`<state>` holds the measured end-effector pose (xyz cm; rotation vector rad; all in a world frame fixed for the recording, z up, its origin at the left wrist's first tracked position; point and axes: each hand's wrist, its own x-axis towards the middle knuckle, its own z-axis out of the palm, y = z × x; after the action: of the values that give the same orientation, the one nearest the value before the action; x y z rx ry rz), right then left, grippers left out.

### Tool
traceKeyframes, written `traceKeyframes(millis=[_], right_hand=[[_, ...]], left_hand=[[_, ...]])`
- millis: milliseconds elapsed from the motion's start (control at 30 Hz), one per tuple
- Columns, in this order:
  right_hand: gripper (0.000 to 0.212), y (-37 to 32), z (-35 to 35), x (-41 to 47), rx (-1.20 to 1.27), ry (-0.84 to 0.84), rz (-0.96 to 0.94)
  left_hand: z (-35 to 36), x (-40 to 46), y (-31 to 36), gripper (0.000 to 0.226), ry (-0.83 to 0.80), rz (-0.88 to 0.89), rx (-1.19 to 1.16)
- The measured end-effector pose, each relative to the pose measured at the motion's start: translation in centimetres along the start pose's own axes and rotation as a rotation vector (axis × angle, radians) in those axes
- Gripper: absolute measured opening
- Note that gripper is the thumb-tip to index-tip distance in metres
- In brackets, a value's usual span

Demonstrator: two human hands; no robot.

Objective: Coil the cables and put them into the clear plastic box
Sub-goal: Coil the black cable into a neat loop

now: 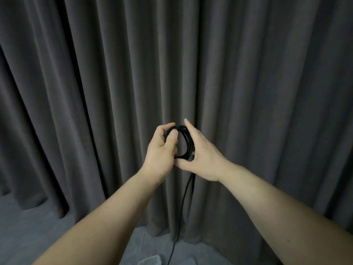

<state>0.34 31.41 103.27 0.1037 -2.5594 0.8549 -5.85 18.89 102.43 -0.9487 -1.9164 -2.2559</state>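
The left hand (pixel 162 148) has its fingers and thumb curled round a small coil of black cable (pixel 183 142) held up in front of the gray curtain (pixel 248 73), probably so the loops can't spring apart. The right hand (pixel 202 155) pinches the coil's bottom, other fingers straight alongside, while the loose tail hangs toward the clear plastic box (pixel 150 260) on the floor, seemingly feeding the next loop.

Grey floor (pixel 28 236) under clear plastic box (pixel 150 261) and curtain hem (pixel 57 211).

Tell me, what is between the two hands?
In the head view, the coiled black cable sits between the left hand and right hand; both hold it.
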Motion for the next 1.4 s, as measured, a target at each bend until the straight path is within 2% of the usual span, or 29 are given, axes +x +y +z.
traceKeyframes(millis=[233,400,533,700,933,1067,1233,1300,1400], right_hand=[[0.126,0.1,-0.1,0.0,-0.044,-0.033,-0.013],[0.118,0.6,-0.3,0.7,0.112,0.040,-0.022],[0.115,0.9,-0.5,1.1,0.218,0.043,-0.019],[0.110,1.2,-0.3,1.5,0.239,0.053,-0.055],[0.103,1.4,-0.1,1.5,0.245,0.040,-0.080],[0.108,1.1,0.2,2.1,0.252,-0.023,-0.063],[0.119,1.1,0.7,2.6,0.206,-0.071,-0.007],[0.105,2.2,1.4,2.2,0.287,-0.029,0.095],[0.051,3.6,2.2,1.4,0.492,0.000,0.281]], left_hand=[[0.6,0.3,-0.1,0.025,-0.009,0.034,0.044],[0.6,0.3,0.4,0.028,-0.087,-0.025,-0.119],[0.1,0.4,0.8,0.029,-0.153,-0.051,-0.161],[-0.7,0.5,0.7,0.028,-0.183,-0.015,-0.169],[-1.2,0.3,1.0,0.027,-0.257,-0.063,-0.246],[-1.2,0.4,0.9,0.027,-0.212,-0.034,-0.267],[-1.1,1.2,1.5,0.020,-0.039,0.030,-0.279],[-1.6,1.9,2.0,0.016,0.047,0.058,-0.322],[-2.9,3.1,2.5,0.015,0.168,0.046,-0.384]])
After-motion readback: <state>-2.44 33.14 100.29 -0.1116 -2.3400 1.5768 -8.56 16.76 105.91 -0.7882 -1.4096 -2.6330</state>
